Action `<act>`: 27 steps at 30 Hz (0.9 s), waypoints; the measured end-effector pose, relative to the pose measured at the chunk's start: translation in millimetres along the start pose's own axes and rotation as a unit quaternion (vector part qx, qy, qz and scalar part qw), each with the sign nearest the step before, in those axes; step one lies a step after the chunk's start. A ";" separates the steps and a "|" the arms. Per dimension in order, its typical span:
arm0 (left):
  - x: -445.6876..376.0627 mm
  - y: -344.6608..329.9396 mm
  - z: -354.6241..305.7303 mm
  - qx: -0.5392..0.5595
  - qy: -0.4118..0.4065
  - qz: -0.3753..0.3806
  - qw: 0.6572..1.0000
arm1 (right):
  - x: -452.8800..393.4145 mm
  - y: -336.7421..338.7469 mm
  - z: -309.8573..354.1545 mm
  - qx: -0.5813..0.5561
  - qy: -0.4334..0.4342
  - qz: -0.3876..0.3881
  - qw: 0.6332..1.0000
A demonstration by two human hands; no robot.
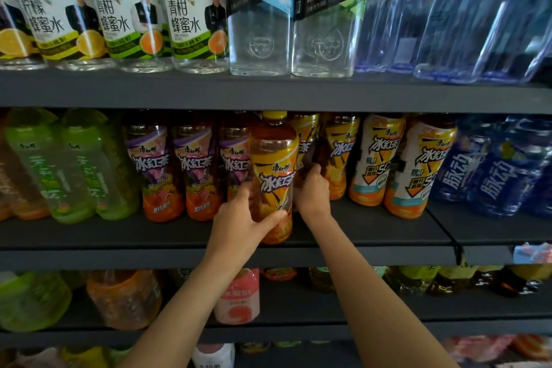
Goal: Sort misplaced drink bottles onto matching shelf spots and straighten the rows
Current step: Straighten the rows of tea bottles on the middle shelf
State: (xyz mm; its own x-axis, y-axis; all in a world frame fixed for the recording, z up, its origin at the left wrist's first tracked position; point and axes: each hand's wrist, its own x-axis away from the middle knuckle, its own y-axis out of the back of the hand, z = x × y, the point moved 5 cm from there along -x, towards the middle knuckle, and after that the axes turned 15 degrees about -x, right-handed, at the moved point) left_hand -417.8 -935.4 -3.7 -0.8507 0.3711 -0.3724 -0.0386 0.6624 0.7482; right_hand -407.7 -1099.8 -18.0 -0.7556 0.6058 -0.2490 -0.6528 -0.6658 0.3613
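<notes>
Two hands meet on the middle shelf [373, 227], at the centre of the frame. Our left hand [242, 219] wraps the lower body of a yellow-labelled iced tea bottle [273, 164], thumb across its front and fingers curled round the left side, so this grip is closed on the bottle. The bottle stands upright near the shelf's front edge, ahead of its row. Our right hand [312, 188] reaches just behind and to the right of it, fingers curled round a second yellow iced tea bottle [306, 140] deeper in the row; that grip is also closed.

Left of centre we see three purple-labelled iced tea bottles [194, 170], and further left two green tea bottles [74, 167]. Right of centre stand two white-and-orange iced tea bottles [397, 164], then blue drink bottles [493, 170] at the right edge.

On the upper shelf [268, 92] we see honey water bottles [185, 24] at upper left, two clear soda bottles [292, 18] at top centre, and wrapped blue bottles [463, 15] at upper right. On the lower shelf [328, 327], a pink bottle [239, 299] shows between our forearms.
</notes>
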 end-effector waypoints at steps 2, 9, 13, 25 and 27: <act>-0.3 0.8 -2.0 0.003 0.000 0.001 1.000 | -3.9 -1.2 2.9 0.006 0.000 0.002 1.000; 0.9 0.1 -1.7 0.010 -0.001 0.009 1.000 | 10.0 18.4 7.5 0.064 0.056 -0.033 0.996; 1.1 -0.5 -1.6 0.014 -0.003 0.010 1.000 | 28.3 67.0 -12.5 0.043 0.020 -0.165 0.985; 2.0 -2.5 -1.4 0.023 0.011 0.018 1.000 | -6.8 50.3 -13.5 0.044 -0.104 -0.116 0.987; 1.5 -2.5 -0.4 0.018 0.014 0.017 1.000 | -7.6 47.5 -9.8 0.057 -0.103 -0.111 0.987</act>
State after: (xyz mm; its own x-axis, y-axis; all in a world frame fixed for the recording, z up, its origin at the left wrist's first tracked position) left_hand -419.2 -936.8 -5.9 -0.8659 0.3748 -0.3312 0.0084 0.6730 0.7396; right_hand -433.5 -1140.3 -7.8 -0.5596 0.8149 -0.1509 -0.7827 -0.4598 0.4195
